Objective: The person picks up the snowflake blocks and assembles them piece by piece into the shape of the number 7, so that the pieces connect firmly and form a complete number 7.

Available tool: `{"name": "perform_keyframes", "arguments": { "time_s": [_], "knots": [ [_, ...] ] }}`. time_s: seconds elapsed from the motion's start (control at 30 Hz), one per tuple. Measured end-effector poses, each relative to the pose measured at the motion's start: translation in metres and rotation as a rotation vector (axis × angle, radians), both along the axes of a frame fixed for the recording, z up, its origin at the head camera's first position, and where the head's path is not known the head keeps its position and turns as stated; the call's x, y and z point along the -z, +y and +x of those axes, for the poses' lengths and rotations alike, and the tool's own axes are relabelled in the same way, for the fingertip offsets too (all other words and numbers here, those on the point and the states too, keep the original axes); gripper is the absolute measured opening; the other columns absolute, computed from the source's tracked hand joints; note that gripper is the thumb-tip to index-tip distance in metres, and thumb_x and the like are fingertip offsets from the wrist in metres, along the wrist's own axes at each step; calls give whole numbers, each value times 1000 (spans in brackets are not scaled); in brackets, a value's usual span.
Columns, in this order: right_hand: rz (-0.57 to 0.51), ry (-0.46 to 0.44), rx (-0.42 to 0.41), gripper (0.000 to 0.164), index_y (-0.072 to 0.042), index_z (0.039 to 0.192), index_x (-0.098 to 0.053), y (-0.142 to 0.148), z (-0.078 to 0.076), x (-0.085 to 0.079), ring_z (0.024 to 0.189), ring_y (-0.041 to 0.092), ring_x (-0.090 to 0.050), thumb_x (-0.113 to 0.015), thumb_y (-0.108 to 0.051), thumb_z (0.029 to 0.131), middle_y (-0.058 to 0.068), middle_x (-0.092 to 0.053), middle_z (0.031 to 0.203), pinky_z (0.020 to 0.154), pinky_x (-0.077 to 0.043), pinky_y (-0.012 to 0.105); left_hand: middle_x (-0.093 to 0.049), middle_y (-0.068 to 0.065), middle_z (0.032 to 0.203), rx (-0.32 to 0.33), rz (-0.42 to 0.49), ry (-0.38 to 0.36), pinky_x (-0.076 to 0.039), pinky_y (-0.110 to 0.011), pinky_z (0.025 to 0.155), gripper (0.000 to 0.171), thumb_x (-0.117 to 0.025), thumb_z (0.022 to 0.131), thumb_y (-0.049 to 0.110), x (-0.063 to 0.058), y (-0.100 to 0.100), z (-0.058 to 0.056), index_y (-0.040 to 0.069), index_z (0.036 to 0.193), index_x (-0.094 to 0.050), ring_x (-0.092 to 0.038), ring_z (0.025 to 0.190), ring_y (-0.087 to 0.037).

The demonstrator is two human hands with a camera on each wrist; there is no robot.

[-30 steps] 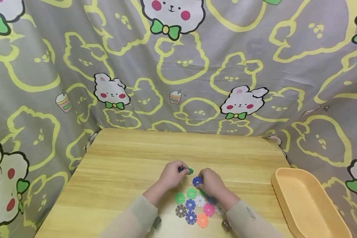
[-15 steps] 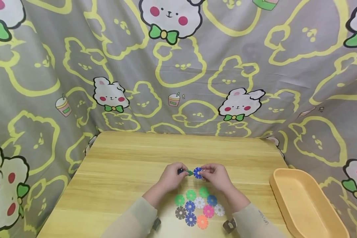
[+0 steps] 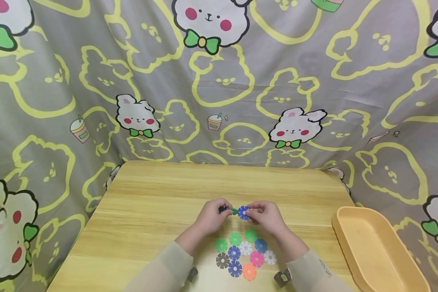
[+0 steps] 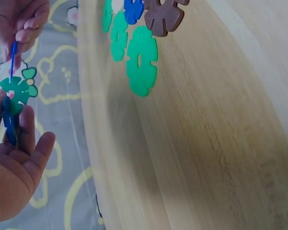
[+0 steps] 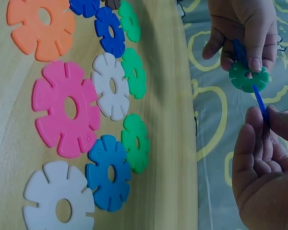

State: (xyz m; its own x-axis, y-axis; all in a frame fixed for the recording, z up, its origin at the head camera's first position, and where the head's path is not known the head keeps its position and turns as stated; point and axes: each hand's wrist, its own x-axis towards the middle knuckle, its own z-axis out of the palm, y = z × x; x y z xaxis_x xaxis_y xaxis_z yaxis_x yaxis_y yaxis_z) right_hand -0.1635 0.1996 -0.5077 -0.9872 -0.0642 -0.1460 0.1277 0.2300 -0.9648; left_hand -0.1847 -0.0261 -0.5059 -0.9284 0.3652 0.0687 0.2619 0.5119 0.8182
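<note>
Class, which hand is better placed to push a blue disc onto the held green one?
Probably the right hand: it pinches a blue disc, meeting the green disc in the left hand.

Tray [image 3: 377, 249] cut off below, blue disc [image 4: 8, 120] seemingly partly hidden by left hand [image 3: 211, 215]

Right sleeve [image 3: 308, 272] — small dark lettering [image 3: 325, 268], not legible.
</note>
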Motion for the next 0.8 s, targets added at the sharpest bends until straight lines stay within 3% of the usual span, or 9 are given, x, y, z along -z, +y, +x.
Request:
{"name": "perform_keyframes", "arguments": {
  "time_s": [0.17, 0.4, 0.8],
  "knots": [
    [-49, -25, -13, 23, 16, 116, -68, 0, 2, 2, 72, 20, -73, -70, 1, 98, 17, -77, 90, 72, -64, 40, -73, 0, 102, 17, 13, 24, -58, -32, 86, 6, -76, 97, 9, 0, 3, 2, 12, 102, -75, -68, 95, -17],
    [-128, -90, 7, 23, 17, 117, -67, 0, 1, 0, 70, 14, -72, -70, 3, 98, 16, -77, 89, 69, -63, 31, -74, 4, 103, 18, 56, 54, -58, -31, 90, 4, -78, 96, 10, 1, 5, 3, 13, 98, -77, -70, 98, -16],
    [-205, -111, 18, 20, 19, 113, -68, -3, 4, -4, 64, 13, -72, -70, 6, 98, 18, -77, 87, 63, -62, 26, -77, -2, 103, 27, 179, 73, -59, -28, 90, 6, -80, 95, 9, 8, 6, 3, 4, 92, -78, -72, 100, -22]
  ]
}}
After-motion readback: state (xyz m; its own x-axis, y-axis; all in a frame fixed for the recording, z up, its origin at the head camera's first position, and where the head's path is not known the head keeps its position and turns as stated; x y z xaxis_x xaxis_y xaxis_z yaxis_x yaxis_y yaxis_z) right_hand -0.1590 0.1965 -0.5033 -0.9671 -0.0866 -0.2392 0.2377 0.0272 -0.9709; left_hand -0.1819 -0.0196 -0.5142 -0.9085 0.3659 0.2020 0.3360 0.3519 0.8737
